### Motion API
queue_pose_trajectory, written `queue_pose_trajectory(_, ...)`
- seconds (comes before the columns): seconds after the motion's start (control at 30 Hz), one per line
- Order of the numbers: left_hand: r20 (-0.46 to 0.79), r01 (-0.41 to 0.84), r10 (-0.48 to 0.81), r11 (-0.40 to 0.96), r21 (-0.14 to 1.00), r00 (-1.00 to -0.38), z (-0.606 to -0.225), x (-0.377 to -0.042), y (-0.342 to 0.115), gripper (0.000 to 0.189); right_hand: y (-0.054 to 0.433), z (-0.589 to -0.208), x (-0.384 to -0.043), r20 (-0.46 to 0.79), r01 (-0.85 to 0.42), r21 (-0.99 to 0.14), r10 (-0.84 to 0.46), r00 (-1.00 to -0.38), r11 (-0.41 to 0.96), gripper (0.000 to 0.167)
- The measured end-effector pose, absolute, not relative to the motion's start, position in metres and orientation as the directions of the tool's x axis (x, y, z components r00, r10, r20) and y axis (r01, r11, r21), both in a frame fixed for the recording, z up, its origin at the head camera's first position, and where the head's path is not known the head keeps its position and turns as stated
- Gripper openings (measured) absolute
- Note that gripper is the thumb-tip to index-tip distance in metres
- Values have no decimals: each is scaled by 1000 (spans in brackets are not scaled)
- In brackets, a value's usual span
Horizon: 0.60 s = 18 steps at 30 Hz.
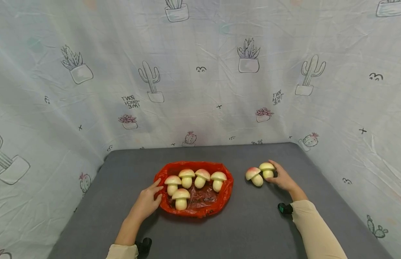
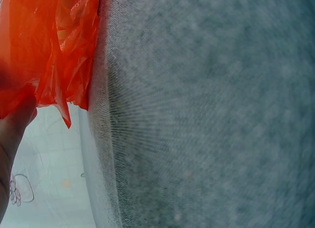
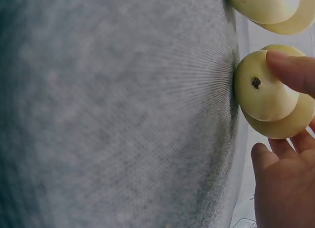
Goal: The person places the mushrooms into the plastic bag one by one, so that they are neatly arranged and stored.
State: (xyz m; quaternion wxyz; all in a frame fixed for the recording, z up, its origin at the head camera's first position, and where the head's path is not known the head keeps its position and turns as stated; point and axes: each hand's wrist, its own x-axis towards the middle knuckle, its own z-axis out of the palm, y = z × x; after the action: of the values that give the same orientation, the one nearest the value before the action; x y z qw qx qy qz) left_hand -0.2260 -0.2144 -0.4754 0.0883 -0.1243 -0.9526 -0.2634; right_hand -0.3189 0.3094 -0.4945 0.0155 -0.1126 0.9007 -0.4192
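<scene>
My right hand [image 1: 283, 179] grips a toy mushroom [image 1: 266, 167] with a pale stem and a yellowish cap on the right of the table. In the right wrist view its thumb lies on the stem of that mushroom [image 3: 268, 97] and the fingers reach round the cap. A second mushroom [image 1: 254, 175], with a pinkish cap, lies tilted just left of it. My left hand [image 1: 147, 202] holds the left rim of an open red plastic bag [image 1: 216, 209], its thumb against the plastic [image 2: 29, 46] in the left wrist view. Several mushrooms [image 1: 181, 199] stand or lean inside the bag.
A dark grey cloth covers the table [image 1: 239, 230]. White curtains [image 1: 200, 86] printed with potted cacti hang behind it and along both sides. A black wrist device [image 1: 285, 208] shows beside the right sleeve, another [image 1: 144, 246] beside the left.
</scene>
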Motion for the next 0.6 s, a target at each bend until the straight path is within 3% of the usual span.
queue_pose_trajectory(0.6,275,302,188,831,467,-943,-479,-228,-215,32,308,-489,-312,150,-169,-773,-83,-985,611,87)
